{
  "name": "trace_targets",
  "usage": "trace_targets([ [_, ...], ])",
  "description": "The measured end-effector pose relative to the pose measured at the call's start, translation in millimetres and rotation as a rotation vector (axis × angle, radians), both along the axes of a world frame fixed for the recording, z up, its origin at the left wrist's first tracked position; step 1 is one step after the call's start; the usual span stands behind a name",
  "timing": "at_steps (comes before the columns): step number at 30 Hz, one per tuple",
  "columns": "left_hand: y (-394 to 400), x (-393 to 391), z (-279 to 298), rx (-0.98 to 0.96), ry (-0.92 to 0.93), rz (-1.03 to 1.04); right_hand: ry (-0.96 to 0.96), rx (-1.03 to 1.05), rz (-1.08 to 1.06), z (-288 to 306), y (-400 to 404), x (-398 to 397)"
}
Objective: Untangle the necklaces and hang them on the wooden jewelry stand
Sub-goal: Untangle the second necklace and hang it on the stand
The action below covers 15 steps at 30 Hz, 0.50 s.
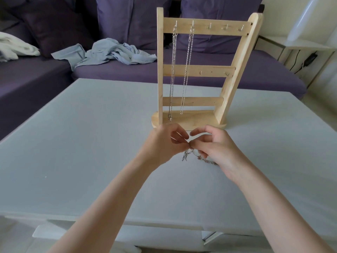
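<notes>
2 hands [165, 143] [217, 145], fingers pinching tangled necklace [198, 157] mid-table [73, 143], just before stand [189, 123].

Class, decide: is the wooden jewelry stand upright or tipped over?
Upright. The stand sits flat on its base on the table, and two necklaces hang straight down from its top hooks.

- Pale wooden jewelry stand [191, 70], three crossbars with little metal hooks, sits upright on the table.
- Two thin silver chain necklaces [186, 70] hang straight down off its top bar, side by side.
- Tangled silver necklace with charms [196, 156] is bunched just in front of the stand.
</notes>
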<state>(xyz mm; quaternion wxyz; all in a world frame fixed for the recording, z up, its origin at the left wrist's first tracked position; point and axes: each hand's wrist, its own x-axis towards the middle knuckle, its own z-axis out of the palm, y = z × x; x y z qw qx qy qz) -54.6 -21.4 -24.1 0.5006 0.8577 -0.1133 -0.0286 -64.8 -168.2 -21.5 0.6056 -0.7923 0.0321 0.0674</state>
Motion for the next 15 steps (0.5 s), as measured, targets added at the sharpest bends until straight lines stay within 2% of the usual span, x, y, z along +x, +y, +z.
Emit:
trace_targets([
  [3,1.4,1.2,0.4,0.021,-0.008,0.010,-0.015,0.034,-0.029,3.5,-2.7,0.8],
  [15,3.3,1.0,5.0,0.033,-0.010,0.064,0.068,0.431,-0.020,10.7,-9.6,2.6],
])
